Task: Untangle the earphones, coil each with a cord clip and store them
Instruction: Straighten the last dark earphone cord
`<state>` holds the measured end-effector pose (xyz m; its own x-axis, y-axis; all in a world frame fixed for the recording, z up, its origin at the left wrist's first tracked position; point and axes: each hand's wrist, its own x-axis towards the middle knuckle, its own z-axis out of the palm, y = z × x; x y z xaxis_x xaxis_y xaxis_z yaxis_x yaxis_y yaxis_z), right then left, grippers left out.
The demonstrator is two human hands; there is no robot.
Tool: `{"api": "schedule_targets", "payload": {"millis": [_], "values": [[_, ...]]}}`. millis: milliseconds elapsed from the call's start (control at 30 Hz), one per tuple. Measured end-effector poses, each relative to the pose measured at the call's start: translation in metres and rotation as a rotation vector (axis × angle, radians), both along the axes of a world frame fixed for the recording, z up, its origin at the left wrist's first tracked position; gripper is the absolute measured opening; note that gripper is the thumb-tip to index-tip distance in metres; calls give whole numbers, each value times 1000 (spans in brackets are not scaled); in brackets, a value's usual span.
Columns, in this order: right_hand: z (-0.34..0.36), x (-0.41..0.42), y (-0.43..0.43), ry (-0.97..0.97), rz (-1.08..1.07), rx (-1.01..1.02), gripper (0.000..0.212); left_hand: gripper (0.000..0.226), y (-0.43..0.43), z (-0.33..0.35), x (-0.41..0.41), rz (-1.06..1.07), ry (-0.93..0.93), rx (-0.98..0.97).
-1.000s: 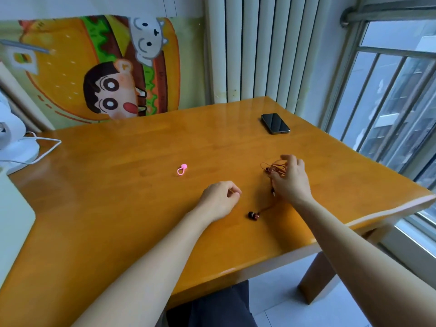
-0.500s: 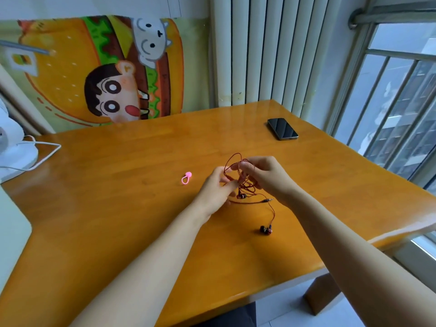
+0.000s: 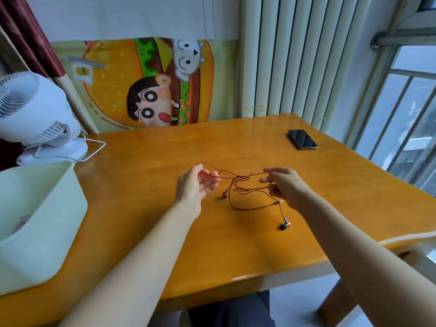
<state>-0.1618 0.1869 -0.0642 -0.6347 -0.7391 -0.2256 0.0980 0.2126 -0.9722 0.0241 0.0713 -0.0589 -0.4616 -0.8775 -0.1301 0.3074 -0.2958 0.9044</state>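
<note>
Nearest me, at the left edge of the glossy orange wooden table (image 3: 141, 208), sits a pale white plastic bin (image 3: 35, 220). Over the middle of the table, the tangled red earphones (image 3: 238, 182) are strung in the air between both hands. One black earbud (image 3: 283, 225) rests on the wood and another dangles. The left hand (image 3: 195, 185) pinches one end between its thumb and curled fingers. The right hand (image 3: 287, 187) holds the other side, its fingers loosely parted. Beyond lie a black smartphone (image 3: 302, 139), a white desk fan (image 3: 35, 114) and a cartoon burger poster (image 3: 153, 83).
</note>
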Motion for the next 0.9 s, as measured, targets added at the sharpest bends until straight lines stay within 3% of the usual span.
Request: {"api": "schedule_targets", "payload": {"millis": [100, 167, 233, 300, 367, 433, 533, 667, 733, 833, 900], "values": [[2, 14, 0, 300, 54, 94, 53, 31, 7, 4, 7, -66, -21, -66], [13, 30, -1, 509, 73, -42, 51, 32, 11, 5, 9, -165, -107, -203], [26, 48, -2, 511, 258, -158, 49, 31, 17, 11, 13, -305, -193, -333], [36, 63, -3, 461, 489, -126, 45, 31, 23, 17, 16, -390, -249, -436], [38, 68, -2, 501, 586, -64, 29, 31, 24, 23, 22, -369, -261, -504], [33, 66, 2, 540, 536, -8, 14, 30, 22, 28, 32, -253, -255, -512], [24, 52, 8, 489, 286, 10, 15, 28, 11, 31, 49, 1, -284, -424], [25, 41, 14, 139, -72, -196, 18, 30, -5, 23, 70, 213, -442, -456], [32, 42, 15, 110, -192, -285, 19, 32, -7, 19, 74, 252, -524, -538], [42, 45, 12, 121, -283, -372, 20, 34, -7, 16, 74, 363, -625, -662], [42, 42, 10, 104, -185, -268, 17, 34, -8, 15, 74, 440, -682, -695]]}}
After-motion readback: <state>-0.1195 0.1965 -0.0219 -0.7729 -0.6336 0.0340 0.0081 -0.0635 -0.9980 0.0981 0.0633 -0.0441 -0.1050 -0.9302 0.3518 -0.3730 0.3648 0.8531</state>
